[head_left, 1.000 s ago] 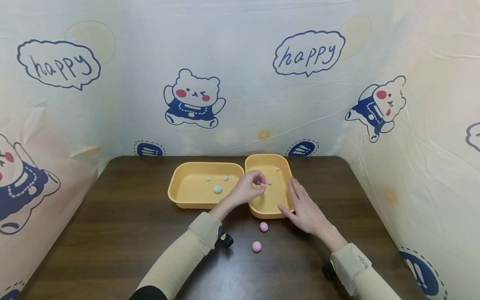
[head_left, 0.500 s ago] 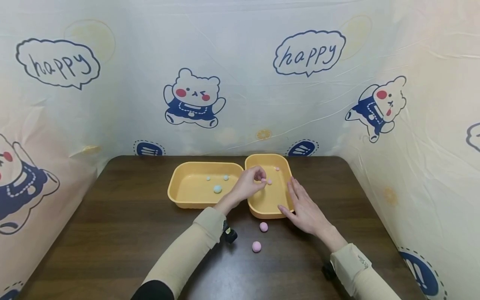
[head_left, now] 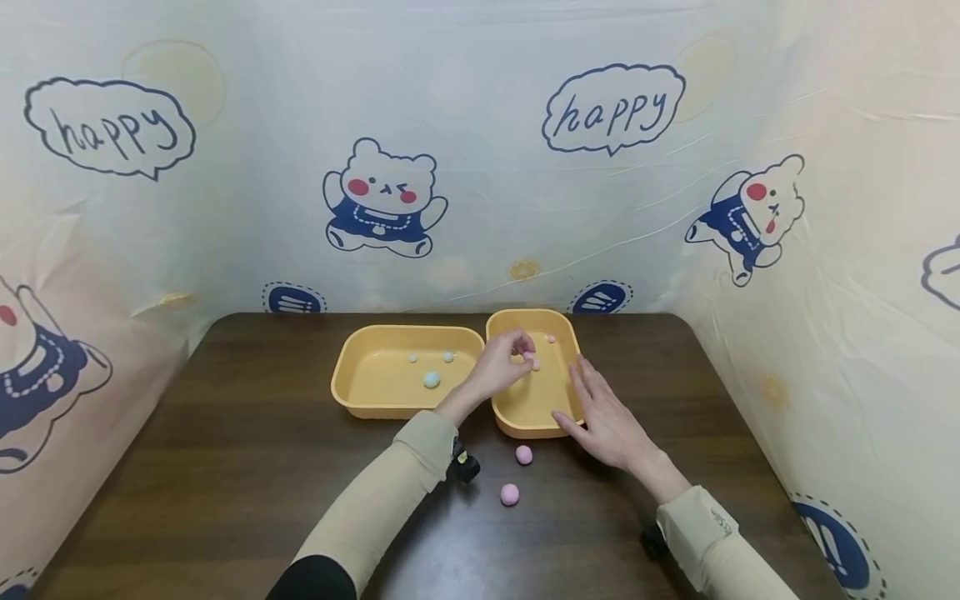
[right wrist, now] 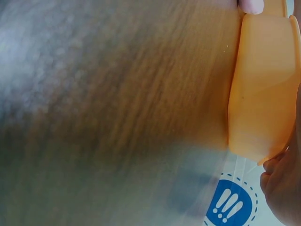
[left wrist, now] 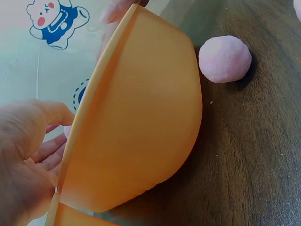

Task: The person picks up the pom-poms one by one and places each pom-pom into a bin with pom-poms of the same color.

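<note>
My left hand (head_left: 495,367) is over the right-hand yellow tray (head_left: 528,417), pinching a small pink pom-pom (head_left: 528,356) between thumb and fingers. Close by its fingertips a second small pink pom-pom (head_left: 536,365) lies in the tray, and a tiny pink pom-pom (head_left: 551,339) is farther back. In the left wrist view, the tray's wall partly hides the held pom-pom (left wrist: 67,131). My right hand (head_left: 611,425) rests with extended fingers along the tray's right rim. Two larger pink pom-poms, one nearer the tray (head_left: 524,455) and one nearer me (head_left: 510,495), lie on the table.
Against the first tray's left side stands another yellow tray (head_left: 367,412), set crosswise. Inside it are three mint-green pom-poms of differing sizes, the largest (head_left: 431,380) in front. A printed curtain (head_left: 480,167) encloses the dark wooden table (head_left: 225,467) at the back and sides.
My left hand has shifted slightly farther back over the right-hand tray, bringing its pink pom-pom beside the one lying there. My right hand has stayed at the rim.
</note>
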{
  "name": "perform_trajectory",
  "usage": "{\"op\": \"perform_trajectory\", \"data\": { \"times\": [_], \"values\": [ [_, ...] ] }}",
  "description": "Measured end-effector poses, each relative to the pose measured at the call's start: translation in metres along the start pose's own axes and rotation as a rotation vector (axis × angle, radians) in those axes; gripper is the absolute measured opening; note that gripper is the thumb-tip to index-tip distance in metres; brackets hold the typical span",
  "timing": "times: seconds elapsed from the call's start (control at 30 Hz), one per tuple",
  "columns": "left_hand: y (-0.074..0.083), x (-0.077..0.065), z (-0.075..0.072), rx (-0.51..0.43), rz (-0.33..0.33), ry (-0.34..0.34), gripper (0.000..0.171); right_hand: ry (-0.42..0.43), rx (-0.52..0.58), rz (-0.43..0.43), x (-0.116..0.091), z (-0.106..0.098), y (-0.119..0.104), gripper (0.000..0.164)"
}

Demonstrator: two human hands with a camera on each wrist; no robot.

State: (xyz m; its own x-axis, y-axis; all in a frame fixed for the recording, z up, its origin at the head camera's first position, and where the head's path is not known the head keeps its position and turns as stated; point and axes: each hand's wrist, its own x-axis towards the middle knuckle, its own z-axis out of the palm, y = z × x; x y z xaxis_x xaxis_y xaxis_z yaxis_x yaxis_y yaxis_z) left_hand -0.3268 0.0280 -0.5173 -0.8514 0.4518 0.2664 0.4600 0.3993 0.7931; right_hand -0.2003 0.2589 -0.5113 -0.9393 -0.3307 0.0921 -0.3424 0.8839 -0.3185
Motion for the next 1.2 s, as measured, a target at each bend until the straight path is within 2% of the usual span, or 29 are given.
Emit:
{"op": "perform_trajectory", "data": {
  "times": [0.13,0.17,0.33,0.37,0.57,0.6,0.87,1.07,1.2],
  "values": [
    [0.027,-0.009,-0.009,-0.005,-0.051,-0.016,0.016,-0.008,-0.001,0.008,0.000,0.000,0.000,0.095],
    [0.028,-0.010,-0.009,-0.007,-0.059,-0.017,0.017,-0.008,-0.001,0.008,0.000,-0.001,0.000,0.095],
    [0.029,-0.017,-0.013,-0.025,-0.047,-0.017,0.017,-0.004,0.000,0.007,0.000,0.000,-0.001,0.095],
    [0.020,-0.016,-0.011,-0.027,-0.021,-0.014,0.018,-0.004,0.001,0.007,0.000,0.000,-0.001,0.095],
    [0.023,-0.029,-0.013,-0.044,-0.010,-0.024,0.020,-0.004,-0.001,0.010,0.000,-0.001,0.000,0.096],
    [0.034,-0.033,-0.016,-0.047,-0.027,-0.030,0.019,-0.005,-0.001,0.012,0.000,-0.001,0.000,0.096],
    [0.038,-0.045,-0.017,-0.085,-0.025,-0.079,0.024,-0.012,0.004,0.013,0.000,-0.001,0.001,0.097],
    [0.042,-0.057,-0.019,-0.096,0.001,-0.082,0.026,-0.003,-0.001,0.006,0.000,0.000,0.001,0.096],
    [0.043,-0.064,-0.019,-0.068,0.020,-0.077,0.025,-0.006,0.008,0.014,0.000,0.000,0.001,0.096]
  ]
}}
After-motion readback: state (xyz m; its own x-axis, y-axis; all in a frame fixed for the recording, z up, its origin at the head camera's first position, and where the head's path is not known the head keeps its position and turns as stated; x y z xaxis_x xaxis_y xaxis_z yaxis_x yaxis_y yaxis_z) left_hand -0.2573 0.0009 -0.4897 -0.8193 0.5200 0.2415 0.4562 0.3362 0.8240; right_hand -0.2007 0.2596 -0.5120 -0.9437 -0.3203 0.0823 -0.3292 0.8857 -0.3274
